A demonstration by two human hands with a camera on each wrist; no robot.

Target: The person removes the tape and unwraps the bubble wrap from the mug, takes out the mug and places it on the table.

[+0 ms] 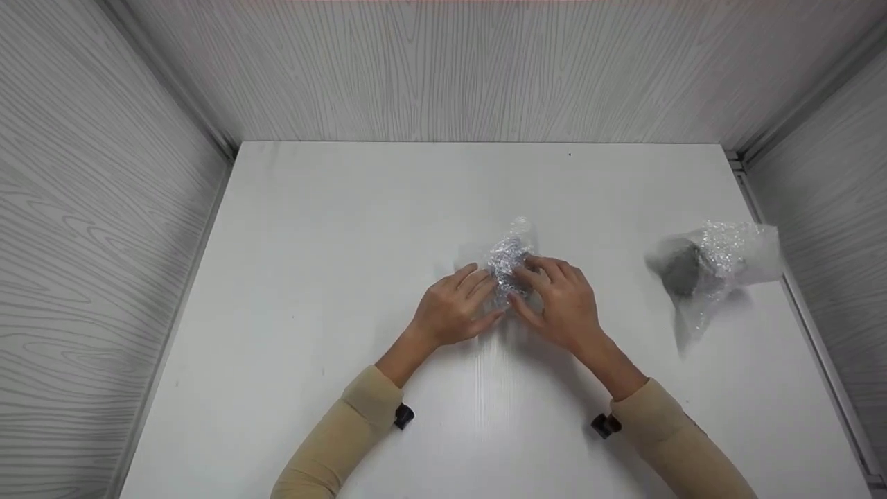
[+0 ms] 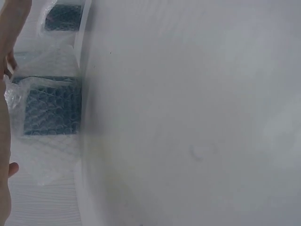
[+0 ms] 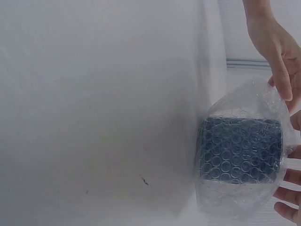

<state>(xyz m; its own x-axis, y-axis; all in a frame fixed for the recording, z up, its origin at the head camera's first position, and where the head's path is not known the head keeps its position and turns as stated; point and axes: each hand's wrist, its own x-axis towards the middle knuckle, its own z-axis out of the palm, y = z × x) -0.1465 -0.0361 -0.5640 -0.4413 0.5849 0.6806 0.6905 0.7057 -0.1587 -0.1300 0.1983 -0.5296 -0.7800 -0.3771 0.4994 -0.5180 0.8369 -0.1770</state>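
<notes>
Between the two hands lies a dark box [image 3: 240,150] loosely wrapped in clear bubble wrap [image 1: 511,253]. The right wrist view shows rows of round bubbles over its dark side, with loose film spreading past both ends. My left hand [image 1: 452,308] holds the wrap from the left, thumb nearer me and fingers on top. From the right, my right hand [image 1: 565,301] grips the wrap with bent fingers, thumb and fingertips on the film. In the left wrist view the same dark box [image 2: 51,108] shows beside the left hand, which is mostly out of frame.
At the table's right side lies another bubble-wrapped package [image 1: 738,253] with a dark object [image 1: 682,270] inside, its film reaching the edge. Grey wood-grain panels [image 1: 416,69] enclose the white table [image 1: 346,208] at the back and sides. Small black devices [image 1: 605,425] sit at both sleeve cuffs.
</notes>
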